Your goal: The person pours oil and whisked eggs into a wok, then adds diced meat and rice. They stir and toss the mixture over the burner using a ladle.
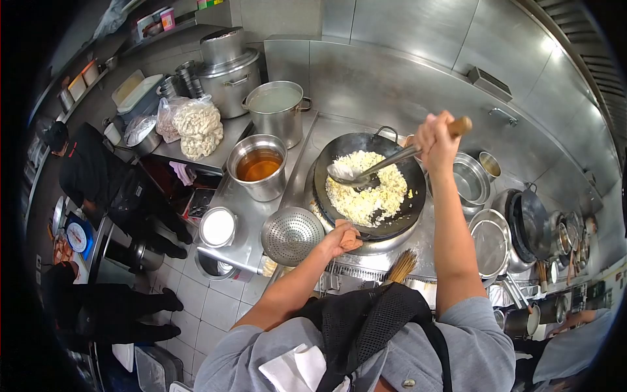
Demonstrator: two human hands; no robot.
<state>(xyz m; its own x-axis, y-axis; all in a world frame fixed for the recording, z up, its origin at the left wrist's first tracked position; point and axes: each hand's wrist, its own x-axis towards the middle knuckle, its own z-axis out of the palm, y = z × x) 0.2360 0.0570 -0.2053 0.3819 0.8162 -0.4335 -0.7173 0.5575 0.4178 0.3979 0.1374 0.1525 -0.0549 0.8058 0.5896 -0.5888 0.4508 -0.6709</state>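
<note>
My right hand (pixel 436 140) is closed round the handle of a long metal ladle (pixel 395 157) with a wooden end. The ladle's bowl hangs over the black wok (pixel 413 176) and has something white in it. Pale yellow and white chopped food (pixel 366 206), like egg fried rice, lies in the wok. At the near edge of the wok, my left hand (pixel 336 240) grips a folded brownish-orange cloth (pixel 351 239) against the rim. A perforated strainer (pixel 292 235) sits just left of that hand.
A pot of amber liquid (pixel 259 164) and a white-filled container (pixel 218 227) stand left. A bamboo brush (pixel 401 266) lies in front of the stove. Right are a mesh strainer (pixel 490 243) and another wok (pixel 537 222). Two people in black (pixel 98 170) work at far left; another person is lower right.
</note>
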